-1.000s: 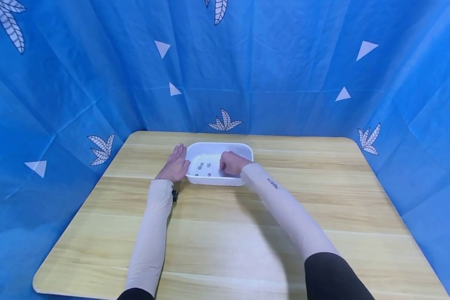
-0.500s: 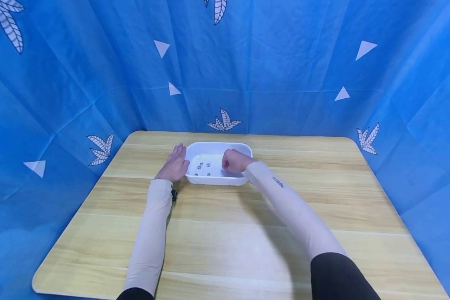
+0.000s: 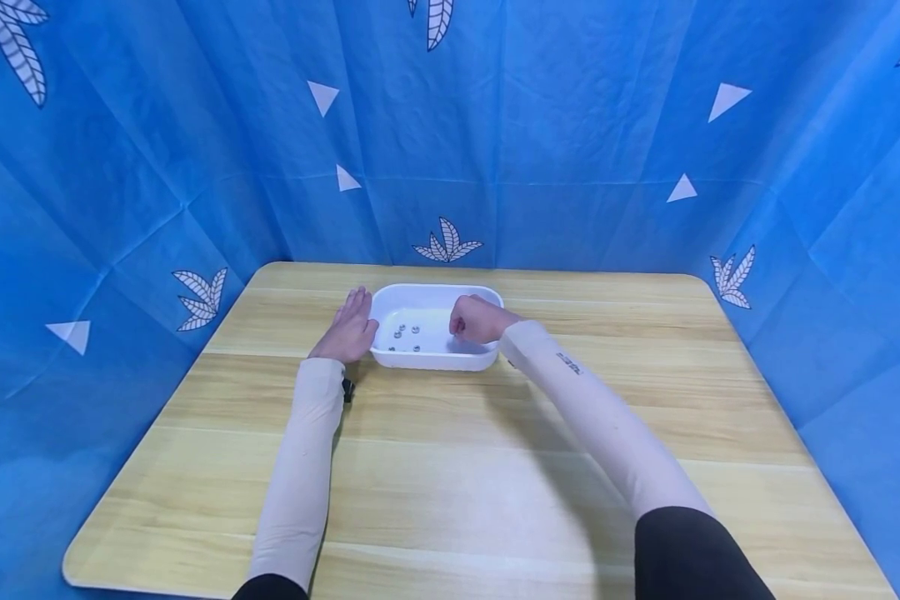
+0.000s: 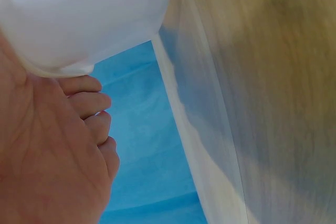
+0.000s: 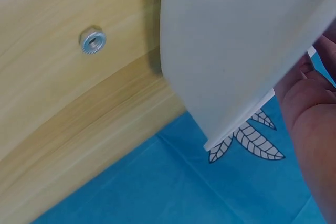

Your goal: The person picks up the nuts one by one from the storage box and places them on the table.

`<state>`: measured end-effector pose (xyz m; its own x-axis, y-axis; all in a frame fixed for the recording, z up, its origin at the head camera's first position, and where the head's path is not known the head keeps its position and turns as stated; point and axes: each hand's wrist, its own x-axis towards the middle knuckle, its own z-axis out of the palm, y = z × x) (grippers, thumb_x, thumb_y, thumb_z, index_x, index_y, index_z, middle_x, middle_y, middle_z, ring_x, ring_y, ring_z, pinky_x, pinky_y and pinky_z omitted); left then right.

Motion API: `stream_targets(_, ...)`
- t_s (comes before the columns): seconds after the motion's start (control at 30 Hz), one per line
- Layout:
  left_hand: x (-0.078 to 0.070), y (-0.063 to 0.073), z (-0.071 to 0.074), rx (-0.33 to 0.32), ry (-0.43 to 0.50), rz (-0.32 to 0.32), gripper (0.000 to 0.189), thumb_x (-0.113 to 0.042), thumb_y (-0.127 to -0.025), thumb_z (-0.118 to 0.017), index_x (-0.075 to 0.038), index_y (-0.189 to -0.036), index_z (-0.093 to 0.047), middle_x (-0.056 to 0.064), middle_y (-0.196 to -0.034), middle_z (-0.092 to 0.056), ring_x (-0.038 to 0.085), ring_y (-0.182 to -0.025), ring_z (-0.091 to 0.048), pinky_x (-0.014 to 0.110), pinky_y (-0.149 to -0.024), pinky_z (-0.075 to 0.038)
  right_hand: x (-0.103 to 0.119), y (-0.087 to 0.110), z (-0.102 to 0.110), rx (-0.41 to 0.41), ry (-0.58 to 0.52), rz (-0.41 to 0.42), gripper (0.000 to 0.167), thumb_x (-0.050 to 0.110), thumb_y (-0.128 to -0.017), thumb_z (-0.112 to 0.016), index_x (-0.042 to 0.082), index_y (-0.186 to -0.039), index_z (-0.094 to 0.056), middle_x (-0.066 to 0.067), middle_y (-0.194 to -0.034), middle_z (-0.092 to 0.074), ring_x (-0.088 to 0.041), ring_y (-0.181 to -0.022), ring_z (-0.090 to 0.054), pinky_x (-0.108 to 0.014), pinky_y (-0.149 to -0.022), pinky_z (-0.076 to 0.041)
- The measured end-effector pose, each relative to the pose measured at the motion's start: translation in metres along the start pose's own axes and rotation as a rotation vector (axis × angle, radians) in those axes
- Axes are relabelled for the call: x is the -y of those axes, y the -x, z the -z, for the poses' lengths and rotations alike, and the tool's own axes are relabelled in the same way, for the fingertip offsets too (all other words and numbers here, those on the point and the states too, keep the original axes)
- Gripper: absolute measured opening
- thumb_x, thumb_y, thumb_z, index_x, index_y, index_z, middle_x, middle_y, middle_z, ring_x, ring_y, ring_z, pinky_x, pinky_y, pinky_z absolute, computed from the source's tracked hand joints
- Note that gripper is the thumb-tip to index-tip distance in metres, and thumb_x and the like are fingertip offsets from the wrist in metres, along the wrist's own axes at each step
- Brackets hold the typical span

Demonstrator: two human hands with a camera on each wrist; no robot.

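A blue cloth [image 3: 435, 125] with a white pattern hangs around a wood worktop [image 3: 390, 467]. Near the far edge of the worktop sits a white tub [image 3: 435, 361], open at the top. Five small shiny nuts [image 3: 416, 330] show inside it, toward the left side; the right hand [image 3: 482, 319] may hide more. One loose nut [image 5: 93, 40] lies outside, on the wood beside the tub. The left hand [image 3: 347, 332] rests at the tub's left end, its fingers out straight and its thumb at the rim. The right hand is over the right part of the tub, its fingers curled down; I cannot tell if they hold anything. The step in hand seems to be handling nuts while the left hand steadies the tub. The next move likely calls for light, careful fingers, as such tiny nuts could slip or roll
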<state>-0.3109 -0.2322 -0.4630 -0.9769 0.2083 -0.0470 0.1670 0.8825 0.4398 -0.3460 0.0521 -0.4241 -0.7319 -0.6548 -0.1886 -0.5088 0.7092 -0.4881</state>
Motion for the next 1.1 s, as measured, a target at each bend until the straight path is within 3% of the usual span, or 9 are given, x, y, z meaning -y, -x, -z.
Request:
stream_targets(0.63,0.0,0.0,0.0,0.001,0.005,-0.006,0.067,-0.027,-0.108,-0.024,0.008,-0.162,-0.005,0.024,-0.173,0.004,0.039,-0.163,0.007,0.057,-0.133,-0.001,-0.007,0.017,0.011,-0.034,0.033,0.094,0.02,-0.002,-0.088,-0.075,-0.005,-0.107,-0.079,-0.018,-0.108,-0.08,-0.031,-0.106,-0.074,-0.037,-0.098,-0.061)
stream_targets(1.1,0.001,0.0,0.0,0.009,0.008,0.006,0.068,-0.028,-0.109,-0.025,0.007,-0.163,-0.004,0.023,-0.174,0.005,0.037,-0.163,0.008,0.055,-0.133,-0.002,-0.021,0.031,0.026,-0.046,-0.038,0.041,0.021,0.0,-0.092,-0.072,-0.006,-0.112,-0.077,-0.02,-0.111,-0.078,-0.032,-0.105,-0.075,-0.039,-0.097,-0.061)
